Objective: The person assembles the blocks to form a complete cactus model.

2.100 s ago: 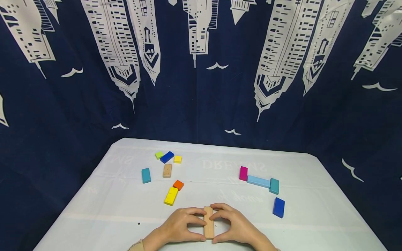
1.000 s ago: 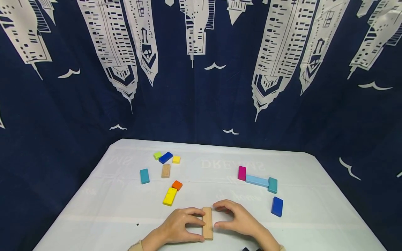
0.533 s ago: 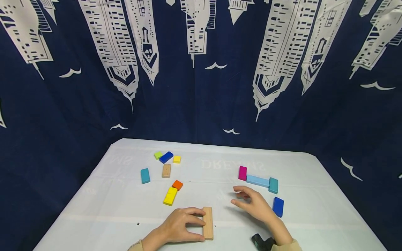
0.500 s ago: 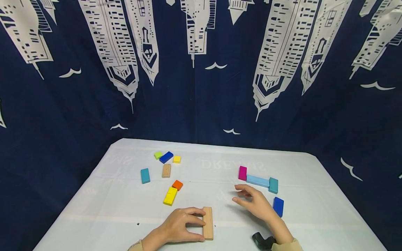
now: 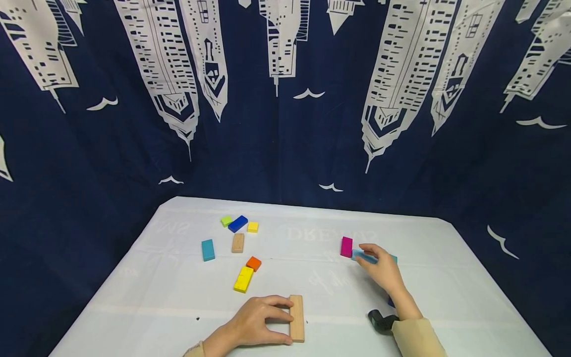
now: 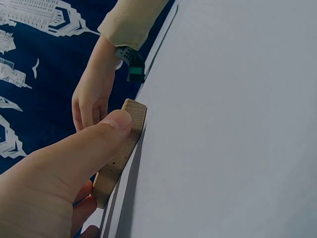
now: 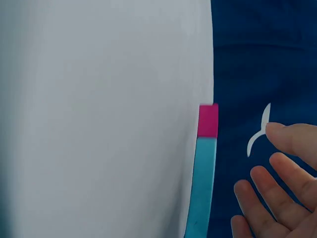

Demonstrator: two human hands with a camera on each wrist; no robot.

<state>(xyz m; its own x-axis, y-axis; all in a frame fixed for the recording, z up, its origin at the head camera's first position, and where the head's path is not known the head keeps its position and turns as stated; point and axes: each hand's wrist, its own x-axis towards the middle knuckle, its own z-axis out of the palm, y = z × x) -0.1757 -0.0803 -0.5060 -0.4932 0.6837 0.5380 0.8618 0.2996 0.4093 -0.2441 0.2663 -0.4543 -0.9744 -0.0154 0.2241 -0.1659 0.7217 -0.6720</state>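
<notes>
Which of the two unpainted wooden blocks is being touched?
The longer pale rectangular wooden block, touched by the left grip; the shorter pale rectangular wooden block lies farther back, untouched.

- 2 wooden blocks are lying, 1 at lower centre, 1 left of centre.
- 2 yellow blocks are lying left of centre.
- 2 dark blue blocks are showing, 1 left of centre, 1 mostly hidden at lower right.
- 2 teal blocks are showing, 1 at left, 1 mostly hidden at right.
- 1 lime block and 1 orange block are sitting left of centre.
- 1 magenta block and 1 light blue block are lying right of centre.
</notes>
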